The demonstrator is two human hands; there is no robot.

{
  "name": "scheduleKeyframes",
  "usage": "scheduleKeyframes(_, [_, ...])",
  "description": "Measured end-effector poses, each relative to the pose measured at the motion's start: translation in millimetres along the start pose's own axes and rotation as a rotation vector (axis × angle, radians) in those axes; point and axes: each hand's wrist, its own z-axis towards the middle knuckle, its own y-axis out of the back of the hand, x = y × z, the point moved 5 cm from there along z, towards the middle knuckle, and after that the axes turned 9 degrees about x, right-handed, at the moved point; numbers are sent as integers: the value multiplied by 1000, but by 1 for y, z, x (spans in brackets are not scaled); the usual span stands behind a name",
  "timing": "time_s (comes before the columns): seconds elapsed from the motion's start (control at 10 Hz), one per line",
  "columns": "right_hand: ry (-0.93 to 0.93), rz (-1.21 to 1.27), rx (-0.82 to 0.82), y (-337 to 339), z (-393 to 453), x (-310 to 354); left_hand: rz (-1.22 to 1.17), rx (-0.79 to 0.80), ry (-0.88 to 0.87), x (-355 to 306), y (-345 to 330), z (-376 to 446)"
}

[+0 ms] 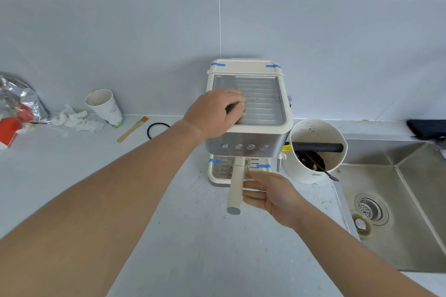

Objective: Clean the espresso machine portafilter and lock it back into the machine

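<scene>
Grey counter (72,176) and tiled wall surround a cream espresso machine (248,128). Its portafilter (235,188) sits under the front, with the handle pointing toward the person. Right hand (270,194) touches the handle with straight, relaxed fingers — not gripping. Left hand (214,113) rests on the machine's top, fingers curled at the tray edge. Beside the machine stand a knock box (313,149) — and a sink (395,200).

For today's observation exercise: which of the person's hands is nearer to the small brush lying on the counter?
Left. The left hand rests on top of the espresso machine, just right of the brush. The right hand is lower, beside the portafilter handle, farther away.
</scene>
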Motion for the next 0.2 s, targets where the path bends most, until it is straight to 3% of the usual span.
scheduleKeyframes(0.1, [25,4,-27,4,-15,15,-33,3,73,-2,4,0])
scheduleKeyframes(0.2, [95,22,-8,4,-32,31,-256,-34,174,-3,8,-8])
